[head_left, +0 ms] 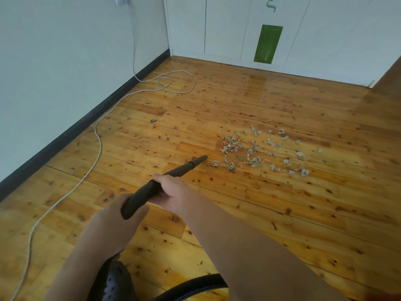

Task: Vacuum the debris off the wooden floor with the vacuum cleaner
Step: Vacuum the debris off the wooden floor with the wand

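A scatter of grey fluff and small bits of debris lies on the wooden floor right of centre. I hold the vacuum cleaner's black wand in both hands, angled up and to the right. Its open tip points at the left edge of the debris, a short way off. My left hand grips the rear handle end. My right hand grips the wand further forward. The ribbed black hose curves along the bottom edge.
A white power cord runs from a wall socket down the left wall, loops on the floor and trails along the black skirting. White cabinet doors with a green panel close off the far side. A dark perforated shoe shows below.
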### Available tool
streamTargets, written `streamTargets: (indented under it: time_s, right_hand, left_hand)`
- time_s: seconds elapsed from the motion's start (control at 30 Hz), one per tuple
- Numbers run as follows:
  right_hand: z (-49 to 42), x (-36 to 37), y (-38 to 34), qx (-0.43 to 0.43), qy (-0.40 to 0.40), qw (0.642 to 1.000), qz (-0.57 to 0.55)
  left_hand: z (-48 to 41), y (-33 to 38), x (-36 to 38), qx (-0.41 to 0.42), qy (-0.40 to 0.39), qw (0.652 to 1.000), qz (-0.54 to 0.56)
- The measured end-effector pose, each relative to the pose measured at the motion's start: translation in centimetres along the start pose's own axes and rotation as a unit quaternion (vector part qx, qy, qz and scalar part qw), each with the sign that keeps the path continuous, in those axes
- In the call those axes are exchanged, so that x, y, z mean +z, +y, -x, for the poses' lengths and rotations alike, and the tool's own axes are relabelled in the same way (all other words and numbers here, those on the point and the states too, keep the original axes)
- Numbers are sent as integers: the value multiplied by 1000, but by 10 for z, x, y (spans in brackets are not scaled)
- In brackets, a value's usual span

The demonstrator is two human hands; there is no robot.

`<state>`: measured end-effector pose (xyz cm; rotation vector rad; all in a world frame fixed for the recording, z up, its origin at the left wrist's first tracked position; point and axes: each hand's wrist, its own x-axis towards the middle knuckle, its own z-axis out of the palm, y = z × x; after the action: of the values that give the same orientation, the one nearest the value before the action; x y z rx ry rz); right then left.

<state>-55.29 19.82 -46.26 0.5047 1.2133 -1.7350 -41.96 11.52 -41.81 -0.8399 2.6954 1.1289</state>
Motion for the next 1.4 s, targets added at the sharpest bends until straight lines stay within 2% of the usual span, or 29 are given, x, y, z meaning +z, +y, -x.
streamTargets:
  time_s: [0.67, 0.97, 1.1, 1.27, 1.4]
  right_hand:
    - [21, -11, -2, 13, -9, 1000, 26]
    - [21, -12, 5, 7, 14, 999, 35]
    - [16, -13, 14, 4, 20, 999, 50]
    - [13, -12, 20, 3, 3, 999, 33]
    - [14, -13, 23, -1, -6, 1000, 8]
  left_hand:
    - [13, 15, -5, 17, -40, 999, 6]
    - [3, 9, 8, 28, -20, 995, -99]
    - [2, 5, 13, 66, 14, 984, -167]
    - [-2, 2, 7, 70, -26, 990, -117]
    - [-1, 4, 6, 62, -28, 994, -82]
